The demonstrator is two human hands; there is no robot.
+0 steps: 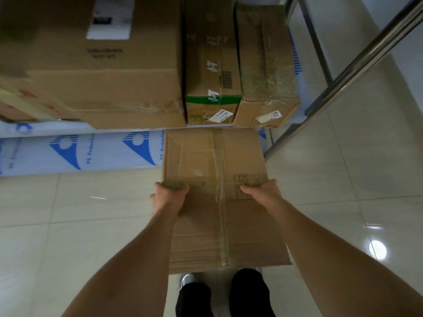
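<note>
You grip the taped brown cardboard box [206, 156] by its two side edges, both hands clenched on it.
Your left hand [170, 197] and right hand [263, 191] sit opposite each other, likely to keep the load level as you hold it in front of you above the glossy cream tiled floor [68, 202]. Its far edge reaches the white, blue-printed platform [103, 152] where brown cardboard cartons [103, 88] stand, so it probably belongs there. The box is rectangular and faintly creased, sealed down its middle seam with clear tape [219, 202], with a small black printed stamp [242, 186] by your right fingers.
</note>
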